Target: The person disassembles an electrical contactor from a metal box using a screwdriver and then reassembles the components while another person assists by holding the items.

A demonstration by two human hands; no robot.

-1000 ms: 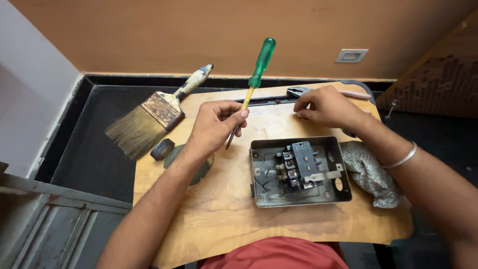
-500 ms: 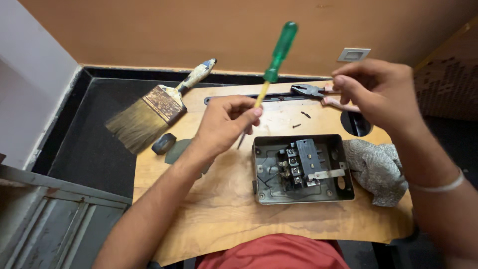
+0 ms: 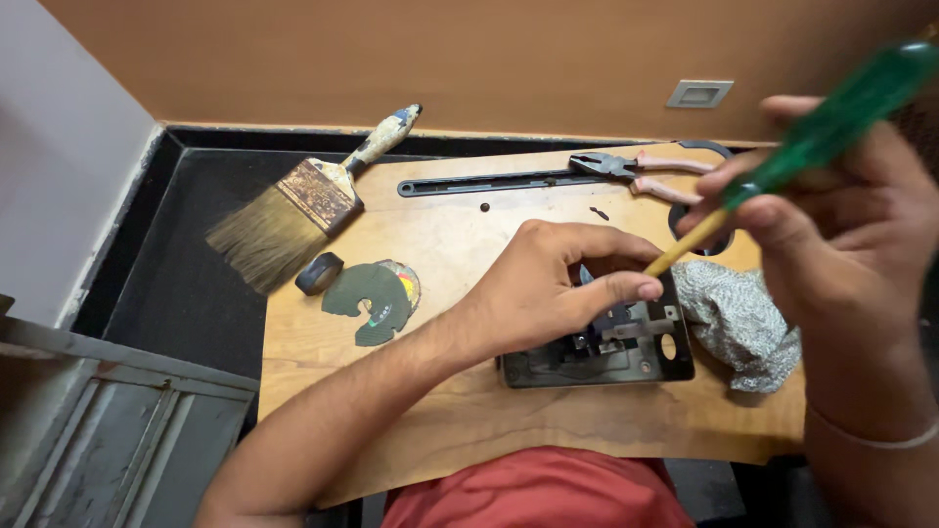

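Centrally on the counter [image 3: 460, 420], a pale wood board with wavy grain: the switch box [image 3: 599, 354], a shallow dark metal tray, rectangular, with grey terminals and a small lever inside. Left hand [image 3: 548, 288] draped over the box's upper left part, fingers curled down, thumb stretched right along its top edge; whether anything is pinched beneath cannot be told. Right hand [image 3: 841, 230] raised above and to the right of the box, closed around the screwdriver [image 3: 797, 156], its translucent green handle slanting up to the right and its yellow shaft running down to the left, tip just at the left thumb over the box's upper edge. Thin metal bangle [image 3: 866, 437] on the right wrist.

Touching the box's right side, a crumpled grey cloth [image 3: 738, 321], speckled and coarse. Behind the box, pliers [image 3: 641, 168] with pinkish grips, beside a long flat black slotted bar [image 3: 484, 182]. Between bar and box, two small dark screws, too small to make out. Left of the box, a chipped green disc [image 3: 374, 298], flat and rough, and next to it a small black tape roll [image 3: 319, 273]. Farther left and behind, a wide paintbrush [image 3: 303, 200] with splayed tan bristles, rusty ferrule and paint-flecked handle, hanging off the counter's corner over the black floor [image 3: 186, 293].
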